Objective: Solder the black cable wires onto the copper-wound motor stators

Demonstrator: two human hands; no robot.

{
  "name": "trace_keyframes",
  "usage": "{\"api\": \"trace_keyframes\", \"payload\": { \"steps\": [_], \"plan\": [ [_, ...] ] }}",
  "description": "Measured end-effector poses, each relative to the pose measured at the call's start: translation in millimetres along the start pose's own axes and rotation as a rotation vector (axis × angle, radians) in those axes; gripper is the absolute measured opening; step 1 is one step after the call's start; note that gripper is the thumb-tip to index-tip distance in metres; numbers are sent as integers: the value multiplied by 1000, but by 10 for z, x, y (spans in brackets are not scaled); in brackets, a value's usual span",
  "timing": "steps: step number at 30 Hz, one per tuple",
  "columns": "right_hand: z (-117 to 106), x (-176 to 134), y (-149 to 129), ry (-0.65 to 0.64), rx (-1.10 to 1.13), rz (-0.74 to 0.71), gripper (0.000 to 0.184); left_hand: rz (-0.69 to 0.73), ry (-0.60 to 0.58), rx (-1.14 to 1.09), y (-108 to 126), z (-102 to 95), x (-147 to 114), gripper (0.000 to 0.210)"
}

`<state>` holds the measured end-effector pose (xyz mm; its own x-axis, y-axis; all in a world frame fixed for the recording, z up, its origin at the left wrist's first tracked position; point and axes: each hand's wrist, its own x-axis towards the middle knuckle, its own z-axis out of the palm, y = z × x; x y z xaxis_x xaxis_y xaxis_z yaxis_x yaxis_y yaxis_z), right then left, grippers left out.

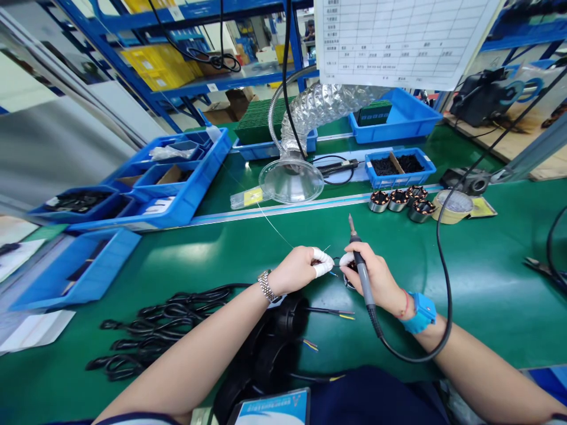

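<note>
My left hand point(305, 265), white covers on its fingertips, is closed in a pinch. A thin pale wire point(277, 229), seemingly solder, runs into it from the back. My right hand point(374, 274) is closed round a soldering iron point(364, 278), whose tip points up and away from me. The right fingertips also touch a small round part point(349, 283), perhaps a copper-wound stator, mostly hidden beneath the hand. A short dark lead bridges the two hands' fingertips. Under my left forearm lie black round housings point(290, 316) with cables ending in coloured wires point(346, 316).
Black cables point(177, 316) lie bundled at left, beside blue bins point(177, 206). A fume funnel point(292, 180) stands ahead. Several copper-wound stators point(398, 200) and a round sponge tin point(452, 206) sit back right. The iron's cord point(445, 283) loops over my right forearm. Pliers point(543, 268) lie far right.
</note>
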<state>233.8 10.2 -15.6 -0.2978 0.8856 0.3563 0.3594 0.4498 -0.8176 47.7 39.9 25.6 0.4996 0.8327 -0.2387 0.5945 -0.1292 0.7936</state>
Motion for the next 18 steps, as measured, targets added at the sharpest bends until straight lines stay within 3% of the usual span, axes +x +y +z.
{"api": "trace_keyframes", "payload": {
  "steps": [13,18],
  "plan": [
    [3,39,-42,-30,14,0,29,2,41,31,58,13,-23,21],
    [59,39,-26,41,-47,-7,28,-7,57,38,73,30,-21,21]
  ]
}}
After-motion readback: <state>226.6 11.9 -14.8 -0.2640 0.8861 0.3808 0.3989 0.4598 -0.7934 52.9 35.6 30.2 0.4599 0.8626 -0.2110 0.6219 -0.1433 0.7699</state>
